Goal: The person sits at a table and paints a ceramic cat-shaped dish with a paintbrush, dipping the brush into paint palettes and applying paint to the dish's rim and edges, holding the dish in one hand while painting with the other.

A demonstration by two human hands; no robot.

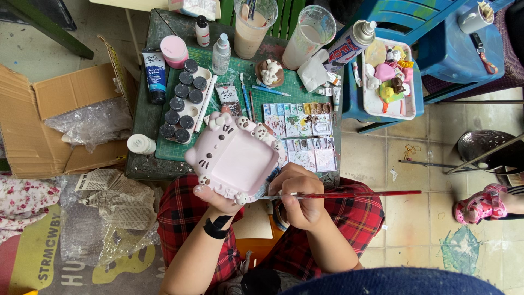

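the pink cat-shaped tray [236, 161] was up off the tabletop [143, 117], tilted toward the camera over the lap in red plaid trousers [357, 216]. left hand [215, 198] was cupped under its lower edge, grip closed on the rim with a thumb over the little paw bumps. right hand [300, 195] had its grip pinched shut on a thin red-handled brush [349, 194], handle sticking out to the right and the tip resting right at the tray's bottom right corner, touching or as good as.

so i'd call this the detail painting step, working along the raised edge bits. looked to me like the next stroke wanted a steady tray and a light touch, since the little figures on the rim were small and close together.

just behind the tray sat a paint palette [300, 136] with lots of used square wells, and to the left a rack of dark-capped paint pots [183, 101] on a green cutting mat [284, 82]. further back were a blue paint tube [155, 76], a couple of small bottles, two cloudy rinse cups [308, 35] and a spray can [349, 46]. a white tray of more little figurines [388, 74] sat on a blue chair to the right, and an open cardboard box [49, 120] lay on the floor to the left.
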